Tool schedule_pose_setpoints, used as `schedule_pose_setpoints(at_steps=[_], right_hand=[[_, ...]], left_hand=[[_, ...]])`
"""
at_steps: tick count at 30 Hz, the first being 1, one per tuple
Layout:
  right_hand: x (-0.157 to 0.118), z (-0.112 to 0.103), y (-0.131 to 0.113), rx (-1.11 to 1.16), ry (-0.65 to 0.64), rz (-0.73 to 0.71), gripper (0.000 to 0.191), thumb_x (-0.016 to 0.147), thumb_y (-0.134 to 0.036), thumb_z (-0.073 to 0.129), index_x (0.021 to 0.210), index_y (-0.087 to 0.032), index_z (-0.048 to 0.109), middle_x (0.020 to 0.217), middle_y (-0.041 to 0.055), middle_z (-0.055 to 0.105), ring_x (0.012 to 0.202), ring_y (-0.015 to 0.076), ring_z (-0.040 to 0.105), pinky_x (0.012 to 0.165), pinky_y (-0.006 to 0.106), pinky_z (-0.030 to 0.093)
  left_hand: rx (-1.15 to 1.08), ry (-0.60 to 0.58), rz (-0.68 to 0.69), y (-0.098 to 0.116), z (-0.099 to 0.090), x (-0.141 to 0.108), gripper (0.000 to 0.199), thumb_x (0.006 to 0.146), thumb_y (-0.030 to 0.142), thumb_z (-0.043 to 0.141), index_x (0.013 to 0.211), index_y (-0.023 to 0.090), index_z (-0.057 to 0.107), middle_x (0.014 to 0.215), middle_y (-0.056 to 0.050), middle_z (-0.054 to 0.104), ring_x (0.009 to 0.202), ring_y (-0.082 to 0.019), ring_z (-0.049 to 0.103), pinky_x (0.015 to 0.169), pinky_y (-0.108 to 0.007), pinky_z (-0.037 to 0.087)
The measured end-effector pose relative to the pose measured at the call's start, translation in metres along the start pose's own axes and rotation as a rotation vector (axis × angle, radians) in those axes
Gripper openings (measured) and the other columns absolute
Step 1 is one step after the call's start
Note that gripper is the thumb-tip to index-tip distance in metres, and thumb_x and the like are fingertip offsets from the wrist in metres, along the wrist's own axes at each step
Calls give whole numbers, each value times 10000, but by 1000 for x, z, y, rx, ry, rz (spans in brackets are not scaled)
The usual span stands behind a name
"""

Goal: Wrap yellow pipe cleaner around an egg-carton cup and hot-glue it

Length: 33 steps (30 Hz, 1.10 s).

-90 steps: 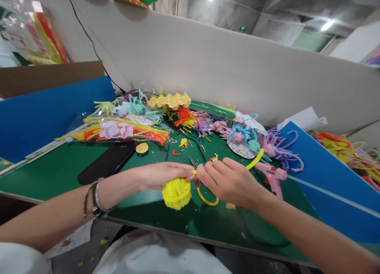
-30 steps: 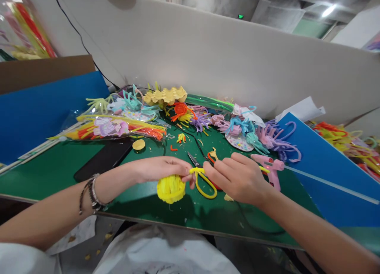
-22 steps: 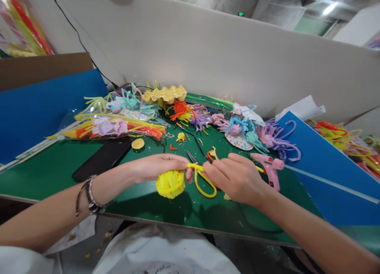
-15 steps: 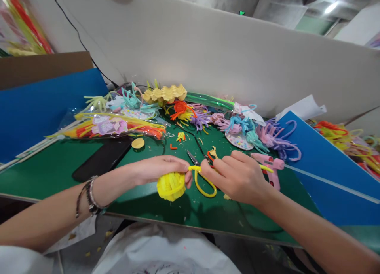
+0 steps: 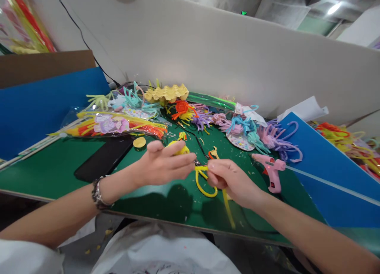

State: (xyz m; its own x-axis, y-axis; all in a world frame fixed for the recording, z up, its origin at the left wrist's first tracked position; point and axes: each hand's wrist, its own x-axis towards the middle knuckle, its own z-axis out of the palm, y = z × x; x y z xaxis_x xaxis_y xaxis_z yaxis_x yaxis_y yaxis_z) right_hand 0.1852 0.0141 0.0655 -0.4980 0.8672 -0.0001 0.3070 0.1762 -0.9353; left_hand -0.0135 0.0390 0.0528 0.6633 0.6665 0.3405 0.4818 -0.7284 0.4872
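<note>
My left hand (image 5: 169, 165) is turned with its back toward me and closed around a small rounded yellow piece (image 5: 178, 147) that looks built from fuzzy pipe cleaner. Its fingers partly cover the piece. A yellow pipe cleaner (image 5: 228, 212) is pinched between the thumb and fingers of my right hand (image 5: 230, 179), its free end hanging down toward the table edge. A short stretch of yellow strand spans the gap between both hands. Below that gap lie yellow-handled scissors (image 5: 214, 194) on the green table, their blades mostly hidden by my left hand.
On the right rests a pink glue gun (image 5: 272, 171). A black flat object (image 5: 103, 160) and a bagged bundle of pipe cleaners (image 5: 118, 125) lie left. Colourful pipe-cleaner bunches (image 5: 242, 123) and an egg-carton piece (image 5: 168, 93) line the back. Blue panels (image 5: 332, 167) flank the table.
My left hand has rotated, carrying the yellow piece up and away from me. My right hand has turned to a pinch, and the pipe cleaner's end now hangs down instead of pointing right.
</note>
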Motion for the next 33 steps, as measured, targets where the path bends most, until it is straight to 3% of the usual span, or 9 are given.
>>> schedule_pose_setpoints(at_steps=[4, 8, 11, 15, 18, 20, 22, 28, 33], right_hand=[[-1, -14, -14, -899, 287, -535, 177, 880, -236, 454, 789, -167, 588, 519, -47, 505, 449, 78, 387, 483, 230, 270], [-1, -25, -28, -1436, 287, -1011, 159, 863, -122, 486, 783, -127, 623, 478, -32, 513, 466, 98, 380, 506, 270, 237], [-3, -20, -29, -1203, 216, -808, 243, 887, -151, 439, 692, -149, 585, 495, -34, 489, 476, 92, 368, 505, 261, 234], [-5, 0, -16, -270, -46, -67, 346, 892, -386, 388, 618, -184, 451, 507, -63, 346, 441, 74, 295, 432, 221, 223], [-8, 11, -5, 223, -154, 98, 423, 840, -541, 380, 577, -212, 328, 469, -99, 201, 407, 63, 177, 400, 213, 199], [-10, 11, -4, 183, -114, 81, 412, 854, -526, 366, 590, -211, 334, 469, -100, 197, 402, 61, 181, 402, 210, 197], [-11, 5, -7, -164, -9, -40, 341, 879, -442, 392, 646, -195, 415, 489, -86, 289, 413, 62, 253, 420, 209, 203], [-12, -17, -27, -1386, 181, -987, 244, 886, -114, 387, 784, -189, 596, 452, -61, 438, 441, 92, 306, 511, 253, 237], [-12, -14, -26, -1440, 171, -1039, 233, 868, -110, 396, 752, -177, 587, 447, -60, 435, 442, 99, 290, 511, 258, 228]], left_hand=[[-544, -131, -177, 5, -1, 12, 267, 832, 290, 403, 647, 169, 551, 752, -39, 638, 738, -151, 555, 728, -268, 412], [-1097, -306, -352, 11, -1, 12, 242, 803, 278, 412, 594, 166, 460, 680, -22, 612, 628, -114, 528, 607, -225, 424], [-912, -269, -282, 10, -4, 4, 258, 826, 288, 404, 626, 163, 508, 710, -31, 626, 657, -120, 538, 656, -238, 424], [-259, -23, -153, 3, -5, -8, 211, 823, 320, 466, 773, 194, 628, 910, -67, 670, 942, -218, 542, 854, -325, 351], [-124, 40, -137, 1, -5, -10, 175, 796, 342, 505, 806, 231, 640, 994, -62, 669, 1092, -277, 481, 898, -356, 309], [-180, 14, -119, 3, -6, -7, 195, 811, 334, 481, 763, 216, 628, 950, -62, 670, 1030, -250, 515, 886, -337, 330], [-387, -106, -131, 6, -7, -1, 258, 838, 322, 431, 691, 183, 591, 847, -57, 662, 864, -189, 563, 816, -294, 385], [-1185, -479, -390, 11, -2, 2, 295, 784, 373, 516, 573, 168, 493, 635, -12, 635, 628, -119, 554, 608, -223, 423], [-1252, -508, -435, 14, -3, -5, 322, 740, 438, 592, 583, 164, 531, 657, -14, 645, 630, -116, 547, 599, -219, 418]])
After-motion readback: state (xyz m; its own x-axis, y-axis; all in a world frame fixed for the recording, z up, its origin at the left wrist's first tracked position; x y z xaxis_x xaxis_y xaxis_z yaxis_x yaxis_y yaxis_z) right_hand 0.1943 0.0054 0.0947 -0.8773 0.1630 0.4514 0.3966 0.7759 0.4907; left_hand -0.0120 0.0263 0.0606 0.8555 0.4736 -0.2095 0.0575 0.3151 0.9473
